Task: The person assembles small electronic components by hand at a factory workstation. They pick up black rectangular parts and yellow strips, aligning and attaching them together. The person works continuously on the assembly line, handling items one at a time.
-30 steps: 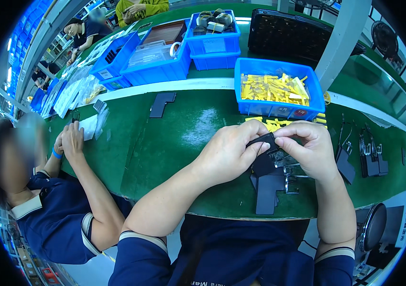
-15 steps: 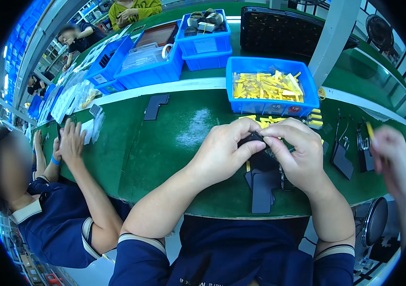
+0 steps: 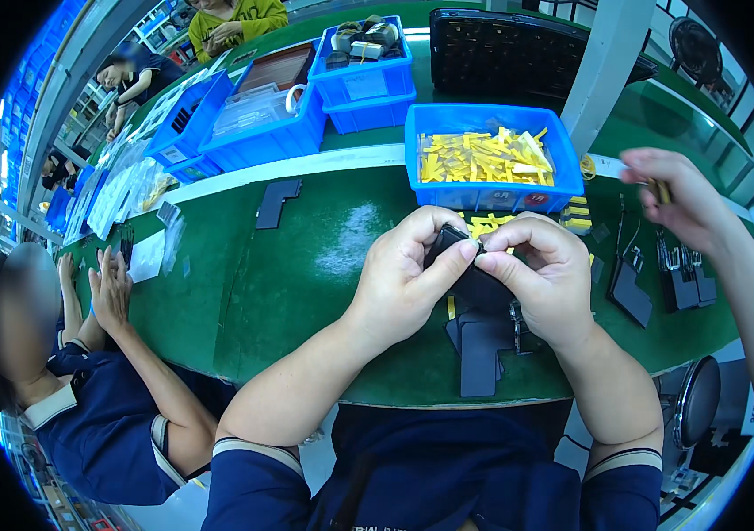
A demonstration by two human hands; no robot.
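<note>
Between my hands is a flat black piece (image 3: pixel 481 288), held tilted above the table. My left hand (image 3: pixel 405 276) is closed on its upper left end, thumb on top. The fingertips of my right hand (image 3: pixel 547 273) pinch at its upper edge close to my left thumb; any small part between them is too hidden to name. Just below lies a loose stack of dark grey L-shaped flat pieces (image 3: pixel 479 358), with a small wired part at its right side. Loose yellow strips (image 3: pixel 488 223) lie beyond my hands.
A blue bin (image 3: pixel 419 177) of yellow strips stands ahead. More blue bins (image 3: pixel 262 140) are at the far left. One L-shaped piece (image 3: pixel 278 203) lies alone; others (image 3: pixel 630 294) with wires lie right. A co-worker's hand (image 3: pixel 682 196) reaches in from the right; another person's hand (image 3: pixel 111 292) is left.
The black piece has tipped so more of its flat face shows below my fingers. The co-worker's hand at right has moved up and inward. The view has shifted slightly.
</note>
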